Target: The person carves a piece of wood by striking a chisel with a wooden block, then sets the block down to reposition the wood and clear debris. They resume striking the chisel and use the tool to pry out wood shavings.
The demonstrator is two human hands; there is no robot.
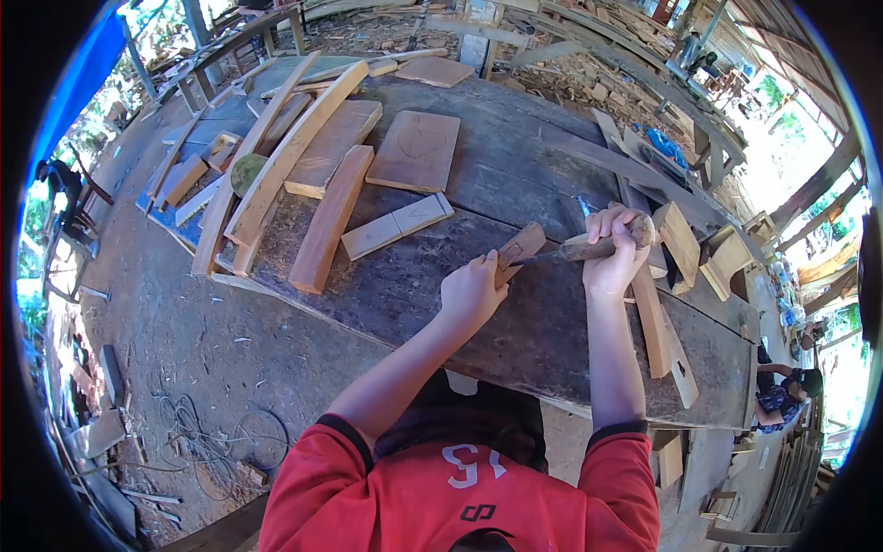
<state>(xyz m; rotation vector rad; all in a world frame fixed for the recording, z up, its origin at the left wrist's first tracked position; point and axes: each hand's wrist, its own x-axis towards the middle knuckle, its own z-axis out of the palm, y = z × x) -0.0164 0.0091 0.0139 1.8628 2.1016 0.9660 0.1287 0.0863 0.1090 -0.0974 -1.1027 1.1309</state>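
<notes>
Head view: floor point(184, 317) is extending around the bench point(552, 322), roof point(802, 46) is covering upper right. Bench is carrying boards point(428, 147) upper left. Left hand point(471, 293) is gripping the block point(526, 243) at centre, fingers closed; right hand point(614, 248) is wrapping the chisel point(589, 248), right of centre. Tip is pointing toward the left hand: excess force or a shifting block could be causing a cut.

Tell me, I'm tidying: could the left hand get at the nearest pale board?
Probably yes: nothing stands between the left hand and the pale board, but it holds a wood block.
</notes>
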